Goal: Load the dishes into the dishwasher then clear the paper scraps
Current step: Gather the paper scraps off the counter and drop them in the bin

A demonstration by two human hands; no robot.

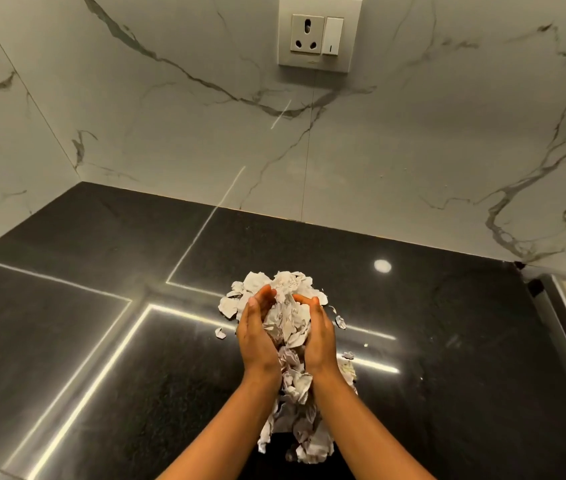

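I have both hands on the paper scraps (288,320), which lie in the middle of the black counter (101,341), rather toward the near side. My left hand (257,336) presses the heap from the left and my right hand (319,336) from the right. The palms face each other and the fingers curl in over the paper, so the heap is squeezed between them.

The heap is long in the near-far direction. It begins a little beyond my fingertips and runs back between my wrists and under my forearms. So only the far part is really enclosed, and the near part lies on the counter behind the hands. Both hands are equally close to it.

A loose piece (220,333) lies just left of the left hand, and another one just right of the right hand. I think the coming lift must also draw in the near part, or that part will be left on the counter.
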